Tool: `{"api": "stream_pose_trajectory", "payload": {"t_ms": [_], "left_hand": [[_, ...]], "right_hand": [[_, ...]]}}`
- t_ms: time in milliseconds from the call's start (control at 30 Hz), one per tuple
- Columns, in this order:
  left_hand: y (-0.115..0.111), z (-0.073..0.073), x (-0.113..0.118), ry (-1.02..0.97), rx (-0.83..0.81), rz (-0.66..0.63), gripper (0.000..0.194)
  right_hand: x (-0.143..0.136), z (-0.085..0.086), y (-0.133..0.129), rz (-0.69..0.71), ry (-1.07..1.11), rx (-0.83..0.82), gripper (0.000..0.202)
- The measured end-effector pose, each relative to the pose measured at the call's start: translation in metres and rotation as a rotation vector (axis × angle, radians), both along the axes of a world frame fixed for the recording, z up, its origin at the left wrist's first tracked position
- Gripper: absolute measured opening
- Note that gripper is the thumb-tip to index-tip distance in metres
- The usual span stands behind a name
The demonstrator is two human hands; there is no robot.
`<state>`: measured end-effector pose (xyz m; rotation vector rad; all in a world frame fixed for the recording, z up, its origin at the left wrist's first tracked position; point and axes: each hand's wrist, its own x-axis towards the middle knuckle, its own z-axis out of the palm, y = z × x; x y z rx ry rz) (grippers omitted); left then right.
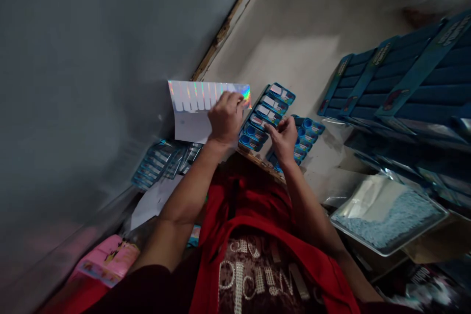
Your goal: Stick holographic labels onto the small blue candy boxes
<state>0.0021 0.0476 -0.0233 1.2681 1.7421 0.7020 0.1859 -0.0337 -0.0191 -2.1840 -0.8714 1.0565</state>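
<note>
A white sheet (191,125) with shiny rainbow strips along its upper part lies at the centre left. My left hand (227,115) is over its right side, fingers bent together near the sheet's edge; what they hold, if anything, is too small to tell. Beside it runs a row of small blue packs (271,103), some with pale labels and the nearer ones showing round blue shapes. My right hand (284,138) pinches at the right edge of this row, thumb and forefinger on one pack. A second row of blue packs (303,143) is partly hidden behind that hand.
Stacked blue boxes (401,73) stand at the right. Below them a clear tray (390,250) holds pale blue pieces. More packs (152,164) lie at the left by the grey wall (73,83). A pink package (110,257) is at the lower left.
</note>
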Motion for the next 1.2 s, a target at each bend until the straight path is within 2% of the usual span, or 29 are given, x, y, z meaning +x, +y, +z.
{"api": "stream_pose_trajectory", "payload": {"t_ms": [67,133,200,267,333,467,533,600,733,900,1000,1067,1200], "left_hand": [[0.035,-0.001,-0.018,0.06,0.052,-0.089,0.028],[0.071,-0.015,-0.036,0.108,-0.011,-0.169,0.042],[0.098,-0.035,-0.05,0.131,-0.139,-0.237,0.037],[0.111,-0.046,-0.059,0.089,-0.217,-0.253,0.029],[0.113,-0.043,-0.065,0.016,-0.223,-0.252,0.027],[0.103,-0.01,-0.071,-0.058,-0.173,-0.263,0.028],[0.1,0.002,-0.075,-0.073,-0.132,-0.247,0.026],[0.1,0.007,-0.08,-0.052,-0.122,-0.281,0.023],[0.104,-0.002,-0.09,0.04,-0.165,-0.406,0.016],[0.105,-0.012,-0.096,0.044,-0.239,-0.449,0.015],[0.104,-0.012,-0.097,0.057,-0.273,-0.475,0.013],[0.104,-0.012,-0.098,0.062,-0.236,-0.495,0.012],[0.104,-0.006,-0.096,0.11,-0.166,-0.543,0.009]], "right_hand": [[0.001,0.007,-0.001,0.041,-0.026,0.001,0.033],[0.001,0.017,0.003,0.12,-0.132,0.041,0.022],[-0.001,0.025,0.013,0.246,-0.266,0.142,0.012],[-0.008,0.029,0.031,0.389,-0.365,0.254,0.013],[-0.019,0.027,0.054,0.525,-0.424,0.329,0.022],[-0.05,0.01,0.099,0.763,-0.441,0.38,0.036],[-0.065,0.0,0.112,0.833,-0.436,0.385,0.039],[-0.077,-0.008,0.116,0.873,-0.438,0.369,0.041],[-0.1,-0.016,0.098,0.885,-0.458,0.285,0.05],[-0.114,-0.014,0.064,0.898,-0.439,0.227,0.067],[-0.108,-0.005,0.051,0.974,-0.42,0.186,0.061],[-0.102,0.003,0.045,0.999,-0.415,0.185,0.051],[-0.093,0.013,0.045,0.915,-0.467,0.267,0.034]]}}
